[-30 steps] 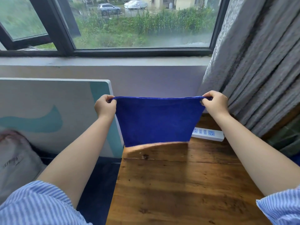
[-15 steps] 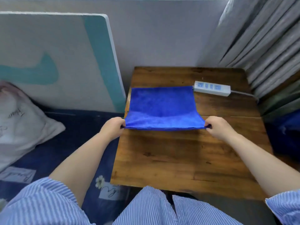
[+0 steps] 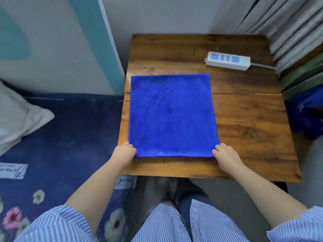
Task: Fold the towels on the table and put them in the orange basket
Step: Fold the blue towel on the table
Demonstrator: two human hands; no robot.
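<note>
A blue towel (image 3: 172, 116) lies spread flat on the left half of the wooden table (image 3: 244, 123). My left hand (image 3: 124, 152) pinches its near left corner. My right hand (image 3: 224, 154) pinches its near right corner. Both hands rest at the towel's near edge, close to the table's front edge. No orange basket is in view.
A white power strip (image 3: 228, 60) with its cable lies at the table's back right. A bed with dark blue bedding (image 3: 70, 137) and a white pillow (image 3: 15, 119) is to the left. Grey curtains (image 3: 286, 23) hang at the right, with blue cloth (image 3: 307, 112) below them.
The towel, held up in the air a second ago, came down and now lies flat on the table. Both hands drew its near edge toward me. The view tilted downward.
</note>
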